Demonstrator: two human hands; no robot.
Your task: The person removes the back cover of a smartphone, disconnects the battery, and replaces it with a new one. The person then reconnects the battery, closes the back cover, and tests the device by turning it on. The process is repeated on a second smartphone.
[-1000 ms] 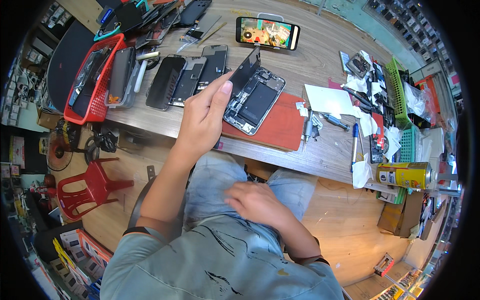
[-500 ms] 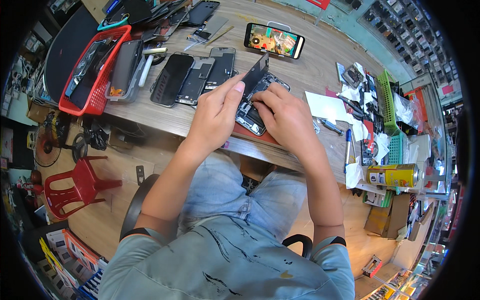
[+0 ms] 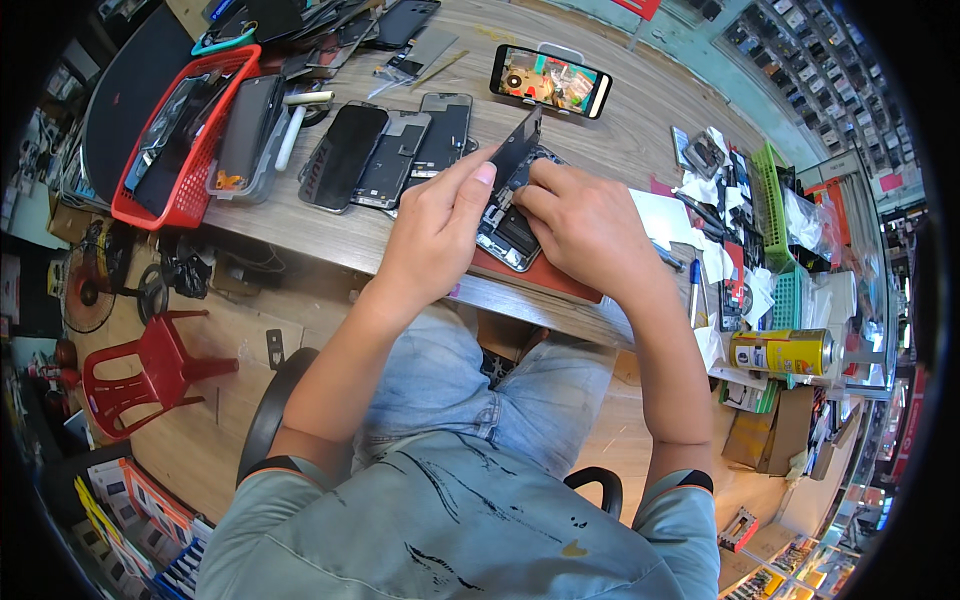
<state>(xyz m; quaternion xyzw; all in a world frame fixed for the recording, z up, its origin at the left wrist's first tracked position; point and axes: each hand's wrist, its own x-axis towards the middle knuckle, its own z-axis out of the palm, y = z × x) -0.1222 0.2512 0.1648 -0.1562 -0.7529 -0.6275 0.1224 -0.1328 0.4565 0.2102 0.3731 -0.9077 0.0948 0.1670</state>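
While the wooden desk [image 3: 640, 125] spans the upper part of the view, a red plastic chair [image 3: 168, 358] stands on the floor below its left end. A red basket [image 3: 190, 185] full of dark, flat things sits at that end. Near the desk's front edge lies a red pad [image 3: 560, 279], bearing an opened phone [image 3: 516, 240], insides upward. The person's left hand [image 3: 435, 235] holds the phone's lifted screen [image 3: 517, 150] between thumb and fingers, tilted up along the phone's left side. The right hand [image 3: 590, 225] is over the phone's insides, fingertips drawn narrowly together; I can't make out whether they pinch anything. Off to the right rests a blue pen [image 3: 694, 285].
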